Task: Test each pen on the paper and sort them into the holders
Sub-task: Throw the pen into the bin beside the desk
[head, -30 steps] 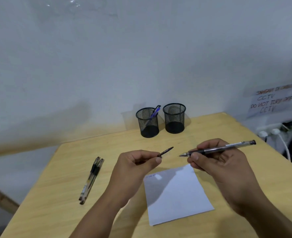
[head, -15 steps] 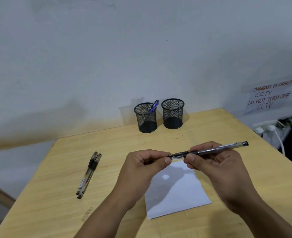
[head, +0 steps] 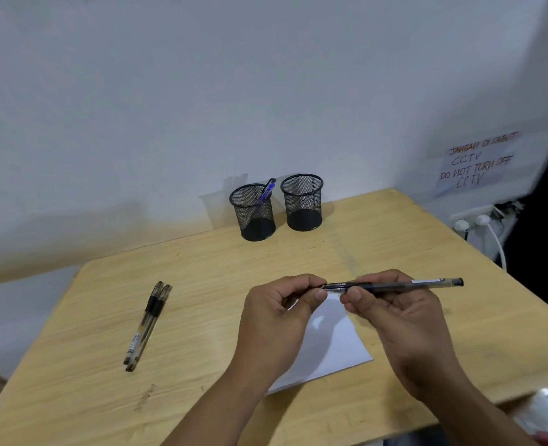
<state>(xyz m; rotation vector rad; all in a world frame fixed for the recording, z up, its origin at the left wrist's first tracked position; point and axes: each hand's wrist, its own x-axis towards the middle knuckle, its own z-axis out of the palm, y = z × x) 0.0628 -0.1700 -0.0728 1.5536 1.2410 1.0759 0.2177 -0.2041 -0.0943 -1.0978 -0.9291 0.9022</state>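
- Cap, held apart from the pen tip a second ago, now sits on the tip end of the black gel pen (head: 391, 285); both hands have closed together over the paper.
- Left hand (head: 279, 312): fingers curled, thumb and forefinger pinching the capped end of the pen.
- Right hand (head: 395, 312): fingers curled round the barrel, thumb pressed beneath; pen lies roughly level, far end pointing right.
- Pen position: held in the air above the far edge of the white paper sheet (head: 330, 346), not touching it.
- Left mesh holder (head: 253, 210): far side of the desk (head: 73, 397), one blue pen (head: 267, 190) leaning inside.
- Right mesh holder (head: 302, 202): just beside the left one; no pen visible inside.
- Two capped pens (head: 147, 326): side by side on the desk, left of the hands, apparently untested.
- Other: handwritten CCTV notice (head: 478, 162) on the right wall; plugs at a socket below it.
- Risks, as judgement: cap may be only half seated and slip off on the reach to the holders; a careless drop could land the pen in the wrong holder or tip a light mesh cup; whether the cap is fully clicked cannot be told.
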